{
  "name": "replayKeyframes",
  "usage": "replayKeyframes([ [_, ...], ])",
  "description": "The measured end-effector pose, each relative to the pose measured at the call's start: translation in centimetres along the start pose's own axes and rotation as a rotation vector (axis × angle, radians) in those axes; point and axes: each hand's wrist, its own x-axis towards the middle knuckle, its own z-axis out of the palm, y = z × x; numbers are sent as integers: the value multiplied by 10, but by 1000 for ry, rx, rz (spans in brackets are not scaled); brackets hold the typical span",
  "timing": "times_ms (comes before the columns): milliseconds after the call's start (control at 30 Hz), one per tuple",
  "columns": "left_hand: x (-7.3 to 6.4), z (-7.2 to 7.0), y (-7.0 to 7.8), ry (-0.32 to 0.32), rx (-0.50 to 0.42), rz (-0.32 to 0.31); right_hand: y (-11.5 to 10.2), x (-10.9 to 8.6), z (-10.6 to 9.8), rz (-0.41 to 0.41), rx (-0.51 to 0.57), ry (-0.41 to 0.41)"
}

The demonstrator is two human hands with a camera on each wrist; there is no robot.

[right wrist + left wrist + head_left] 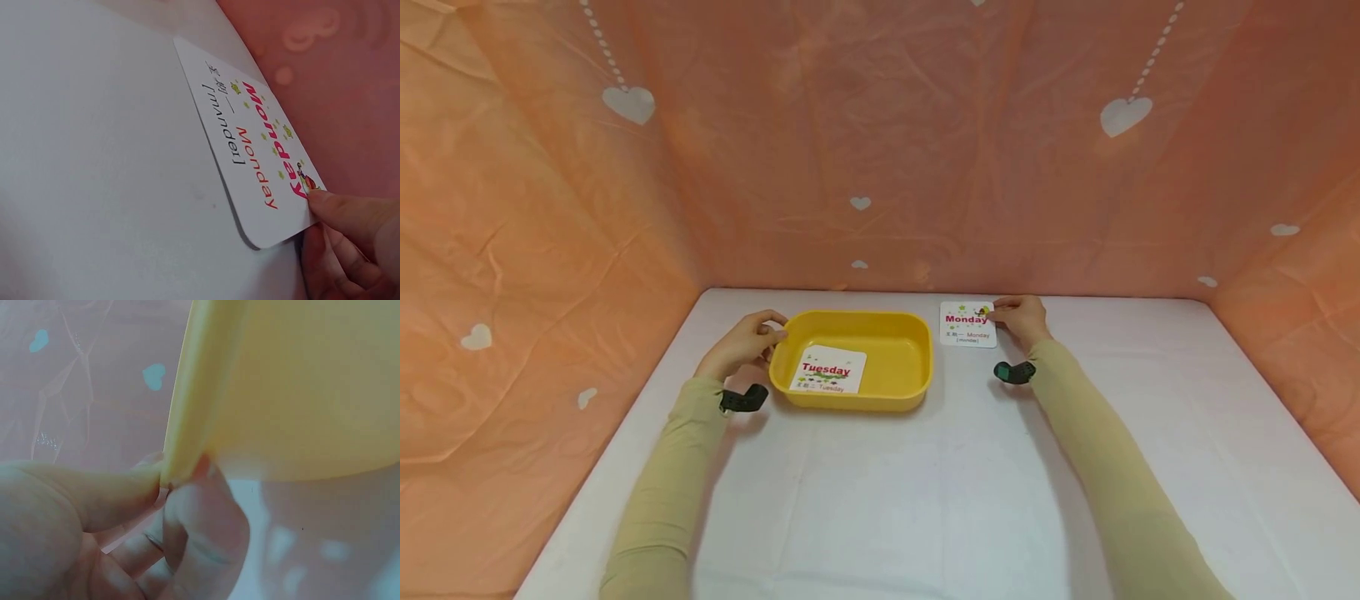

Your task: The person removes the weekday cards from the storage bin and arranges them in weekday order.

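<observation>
A yellow rectangular tray (887,402) stands on the white table, and my left hand (747,340) pinches its left rim between thumb and fingers. Inside it, toward the left, lies a white card (829,370) printed "Tuesday". To the right of the tray is a second card (968,325), printed "Monday" with small stars and a picture. My right hand (1022,319) pinches that card at its right edge, thumb on the printed face and fingers beneath, as the right wrist view shows. In the left wrist view the tray's yellow wall (300,394) rises beside the thumb.
The white-covered table (887,500) reaches back to an orange cloth wall (925,167) with white hearts, and similar cloth closes in both sides. A black wrist camera (743,398) sits on the left wrist, another (1015,372) on the right.
</observation>
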Motion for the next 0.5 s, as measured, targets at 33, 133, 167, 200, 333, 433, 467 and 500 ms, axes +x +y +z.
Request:
replayKeyframes([
  [33, 1, 0, -1, 1, 0, 1, 0, 0, 0, -7, -5, 1],
  [133, 3, 0, -2, 7, 3, -1, -2, -2, 1, -38, -27, 10],
  [167, 3, 0, -2, 9, 4, -2, -3, -2, 2, -51, -42, 18],
  [200, 4, 0, -3, 11, 5, -3, -4, -3, 3, -64, -57, 28],
  [333, 5, 0, -4, 13, 4, -11, -7, -6, 5, -110, -132, 62],
  [433, 5, 1, -4, 12, 0, -21, -8, -8, 4, -110, -158, 70],
  [467, 6, 1, -4, 12, -1, -25, -9, -9, 4, -106, -156, 70],
  [500, 6, 1, -3, 12, -2, -31, -8, -10, 3, -106, -160, 69],
])
